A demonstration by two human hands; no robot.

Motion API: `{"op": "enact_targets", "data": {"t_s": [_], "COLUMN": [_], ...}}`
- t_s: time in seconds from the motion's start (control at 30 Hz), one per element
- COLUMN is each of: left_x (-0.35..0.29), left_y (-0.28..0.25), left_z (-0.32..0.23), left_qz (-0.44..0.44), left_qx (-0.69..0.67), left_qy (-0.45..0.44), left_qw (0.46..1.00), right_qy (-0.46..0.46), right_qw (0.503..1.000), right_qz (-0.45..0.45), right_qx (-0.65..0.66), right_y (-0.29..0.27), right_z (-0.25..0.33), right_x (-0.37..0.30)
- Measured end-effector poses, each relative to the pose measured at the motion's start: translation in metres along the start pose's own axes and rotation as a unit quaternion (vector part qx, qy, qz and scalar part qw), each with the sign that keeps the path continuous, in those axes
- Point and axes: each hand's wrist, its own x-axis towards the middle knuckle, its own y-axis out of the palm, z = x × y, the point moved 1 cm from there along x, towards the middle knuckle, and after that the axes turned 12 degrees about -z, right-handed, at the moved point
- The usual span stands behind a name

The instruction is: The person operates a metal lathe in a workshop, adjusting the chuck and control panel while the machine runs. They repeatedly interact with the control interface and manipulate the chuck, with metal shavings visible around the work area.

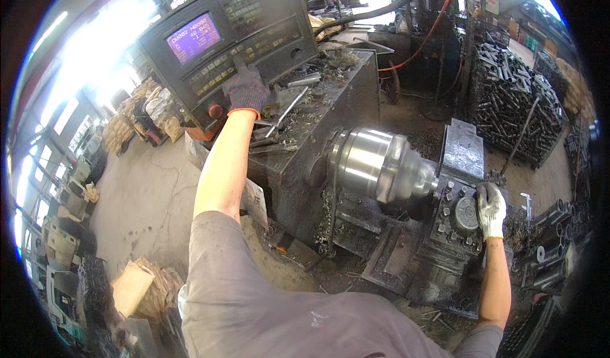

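My left hand (246, 90), in a dark knit glove with an orange cuff, is at the key rows of a lathe's control panel (254, 40), a finger stretched out onto the keys. It holds nothing that I can see. My right hand (491, 209), in a white glove, rests on the side of the tool turret (454, 215), beside its round cap, fingers extended along the edge. Between my arms, the shiny chuck (375, 164) has jaws blurred as if spinning. Its narrow front end is close to the turret. A red knob (216, 111) sits left of my left wrist.
A metal T-handled wrench (289, 111) lies among chips on the headstock (343, 94). A bin of metal tubes (515, 97) stands at the far right, with more pipes (553, 243) nearer. Cardboard and sacks (143, 288) lie at lower left. An orange hose (426, 43) hangs behind.
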Motion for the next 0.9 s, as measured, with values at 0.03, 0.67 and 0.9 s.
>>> {"op": "enact_targets", "data": {"t_s": [0.03,0.67,0.9], "left_x": [0.0007,0.0006,-0.0012], "left_y": [0.0001,0.0019,-0.0017], "left_z": [0.0005,0.0037,0.0026], "left_qz": [0.008,0.003,0.002], "left_qx": [-0.004,-0.010,-0.011], "left_qy": [0.002,0.016,0.014], "left_qw": [1.000,1.000,1.000], "right_qy": [0.008,-0.013,-0.005], "right_qw": [1.000,1.000,1.000], "right_qz": [0.004,-0.015,-0.003], "right_qx": [0.000,0.017,0.001], "right_y": [0.0004,0.0007,0.0010], "right_z": [-0.0009,-0.0019,-0.0005], "right_x": [0.0000,-0.0015,-0.0003]}}
